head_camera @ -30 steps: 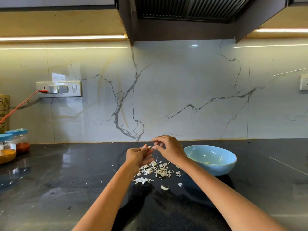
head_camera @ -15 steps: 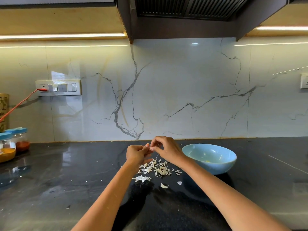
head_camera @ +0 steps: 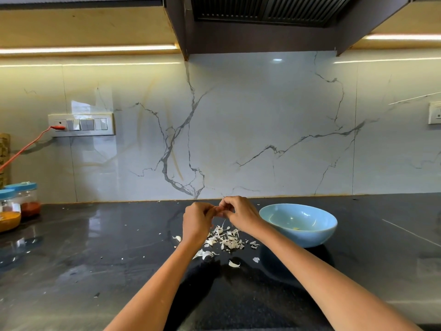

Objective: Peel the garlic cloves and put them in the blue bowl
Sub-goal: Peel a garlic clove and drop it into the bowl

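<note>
Two blue-lidded spice jars (head_camera: pixel 22 199) stand at nine o'clock on the glossy black counter (head_camera: pixel 95 259); papery white garlic skins (head_camera: pixel 225 238) lie scattered under the hands; the smooth round blue bowl (head_camera: pixel 298 224) sits at three o'clock of them; left hand (head_camera: pixel 196 219) and right hand (head_camera: pixel 238 212) meet fingertip to fingertip, pinching something too small to tell, presumably a garlic clove.

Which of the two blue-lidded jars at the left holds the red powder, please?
The rear jar, nearer the backsplash, holds red powder. The front jar at the frame's left edge holds yellow-orange powder instead.
</note>
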